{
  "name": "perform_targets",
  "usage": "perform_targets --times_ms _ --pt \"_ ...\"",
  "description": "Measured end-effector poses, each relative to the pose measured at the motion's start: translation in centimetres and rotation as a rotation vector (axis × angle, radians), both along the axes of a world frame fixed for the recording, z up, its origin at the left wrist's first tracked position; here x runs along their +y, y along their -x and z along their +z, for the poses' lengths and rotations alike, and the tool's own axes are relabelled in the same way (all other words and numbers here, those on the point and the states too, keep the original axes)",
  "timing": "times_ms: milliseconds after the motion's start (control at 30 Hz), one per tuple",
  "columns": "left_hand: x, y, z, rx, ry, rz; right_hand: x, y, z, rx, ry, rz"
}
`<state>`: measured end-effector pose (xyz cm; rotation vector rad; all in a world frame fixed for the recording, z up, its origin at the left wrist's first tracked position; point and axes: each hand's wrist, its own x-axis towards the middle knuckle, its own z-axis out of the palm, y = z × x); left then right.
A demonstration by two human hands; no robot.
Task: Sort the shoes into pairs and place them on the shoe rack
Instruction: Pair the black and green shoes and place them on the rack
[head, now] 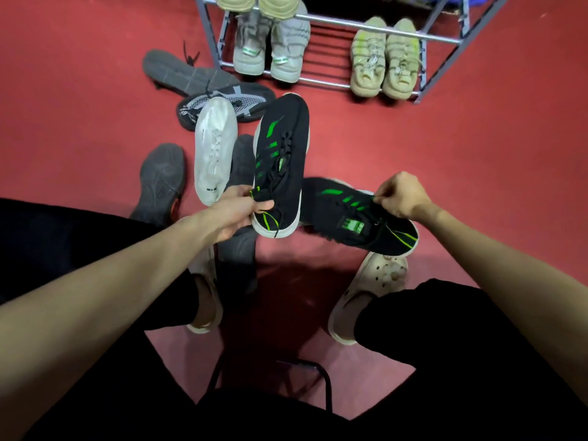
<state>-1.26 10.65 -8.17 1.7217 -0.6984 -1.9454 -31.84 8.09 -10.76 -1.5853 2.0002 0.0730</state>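
My left hand point(237, 210) grips the heel opening of a black sneaker with green stripes point(283, 144), lifted with its toe pointing toward the rack. My right hand point(401, 195) pinches the collar of the matching black and green sneaker point(353, 218), which lies sideways, toe to the left. The grey metal shoe rack point(366, 27) stands at the top. On its lowest shelf sit a grey pair point(270, 49) and a beige pair point(385, 65); another beige pair point(257, 3) shows on the shelf above.
Loose shoes lie on the red floor left of the held pair: a white sneaker point(214, 148), a grey-and-black knit one point(222, 105), a dark sole-up shoe point(184, 73) and dark grey ones point(162, 183). My feet wear pale clogs point(372, 291). A black stool frame point(305, 377) is below.
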Motion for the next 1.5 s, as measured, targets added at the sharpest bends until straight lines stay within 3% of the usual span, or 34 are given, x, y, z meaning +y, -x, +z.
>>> perform_targets --times_ms 167,367,567,833,1100,1500 --pt "-0.1 0.3 -0.5 -0.009 -0.027 0.002 0.2 -0.4 -0.9 -0.088 0.12 -0.344" --pt "-0.9 0.7 -1.8 -0.028 -0.049 -0.001 -0.1 -4.9 -4.0 -0.16 0.063 -0.66" --pt "-1.4 1.0 -2.3 -0.04 -0.052 0.001 1.8 -5.8 -7.8 -0.325 -0.007 -0.817" --pt "-1.7 1.3 -3.1 -0.037 -0.094 -0.006 3.8 -7.5 -8.7 -0.749 -0.228 -0.882" --pt "-2.8 1.6 -1.8 0.025 -0.089 -0.071 1.9 -5.8 -7.3 -0.518 -0.143 -0.684" --pt "-8.1 4.6 7.1 0.171 0.154 -0.167 -2.3 0.3 5.9 -0.396 0.393 -0.567"
